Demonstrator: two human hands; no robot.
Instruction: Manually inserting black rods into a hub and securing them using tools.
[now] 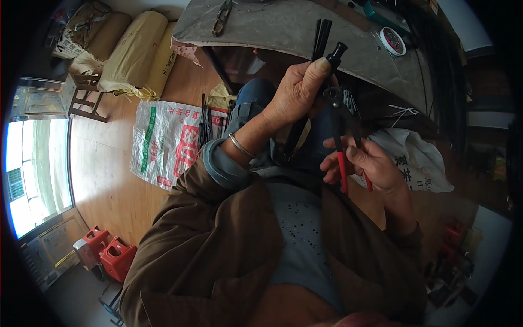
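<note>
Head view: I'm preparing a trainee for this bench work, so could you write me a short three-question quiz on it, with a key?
1. What does the left hand hold?
2. The pincers in the right hand have handles of which colour? A) yellow; B) red; C) green.
3. True or false: the white sack with red and green print lies on the wood-toned floor.

Key:
1. Slim black rods, with a thicker black cylindrical piece beside them.
2. B.
3. True.
</note>
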